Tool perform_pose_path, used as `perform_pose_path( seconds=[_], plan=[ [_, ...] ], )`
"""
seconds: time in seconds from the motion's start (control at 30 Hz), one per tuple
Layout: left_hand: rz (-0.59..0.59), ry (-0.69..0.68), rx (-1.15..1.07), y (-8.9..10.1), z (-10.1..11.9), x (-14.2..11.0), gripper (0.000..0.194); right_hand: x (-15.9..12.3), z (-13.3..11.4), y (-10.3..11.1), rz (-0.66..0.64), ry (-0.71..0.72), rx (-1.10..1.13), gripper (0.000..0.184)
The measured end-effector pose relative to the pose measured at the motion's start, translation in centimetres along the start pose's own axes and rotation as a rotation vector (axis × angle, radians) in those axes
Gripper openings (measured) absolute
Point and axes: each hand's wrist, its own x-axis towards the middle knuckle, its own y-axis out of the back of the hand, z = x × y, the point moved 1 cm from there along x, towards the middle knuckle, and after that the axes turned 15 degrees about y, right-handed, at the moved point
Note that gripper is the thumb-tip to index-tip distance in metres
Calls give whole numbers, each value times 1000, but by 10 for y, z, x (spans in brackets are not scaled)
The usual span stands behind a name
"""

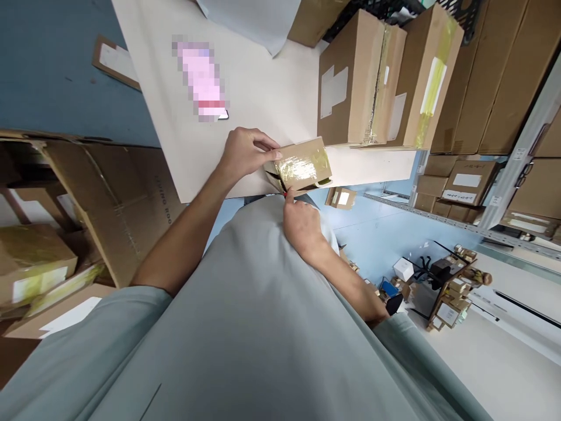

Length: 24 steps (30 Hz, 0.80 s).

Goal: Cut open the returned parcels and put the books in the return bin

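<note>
Cardboard package (pixel 304 164), banded with glossy yellowish tape, lies at the near edge of the desk (pixel 258 64), in front of the person's torso. The left arm reaches forward and inward from the lower left, its elbow bent, and the left hand (pixel 248 153) arches over the desk with the back of the hand up. The right arm comes in from the lower right, with the forearm angled toward the torso and the right hand (pixel 302 225) close against the shirt (pixel 263 304); its index finger points forward while the other fingers curl in.

The package sits just to the right of the left hand's grip, whose thumb and fingers are drawn together on its left far corner. It lies just beyond the right hand, whose index fingertip touches its near left corner, beside a small red spot; the rest of that hand is folded and has no wrap around the package. At the left end, the cardboard stands partly open, showing a dark gap.

Farther left on the desk lies a blurred pink item (pixel 204 79), well apart from both hands. Large taped boxes (pixel 337 88) stand on the right.
</note>
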Motion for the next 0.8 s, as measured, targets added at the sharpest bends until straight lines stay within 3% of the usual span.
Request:
perform_pose_path(
  seconds=[0.1, 0.2, 0.3, 0.43, 0.53, 0.7, 0.8],
  plan=[
    [-18, 2, 7, 5, 2, 0, 30, -12, 5, 1, 41, 26, 8, 73],
    [-23, 1, 11, 8, 2, -2, 32, -31, 22, 4, 169, 79, 80, 66],
    [-11, 1, 21, 5, 1, -7, 33, -42, 53, 3, 381, 104, 181, 58],
    [72, -66, 155, -6, 10, -21, 36, -39, 103, -5, 616, 17, 288, 51],
    [140, -151, 304, -27, 26, -33, 44, -32, 132, -12, 674, -7, 370, 50],
    [61, -225, 396, -86, 48, -37, 58, -22, 161, -17, 684, 54, 449, 45],
    [81, -224, 444, -112, 50, -29, 62, -14, 174, -17, 669, 119, 529, 39]
  ],
)
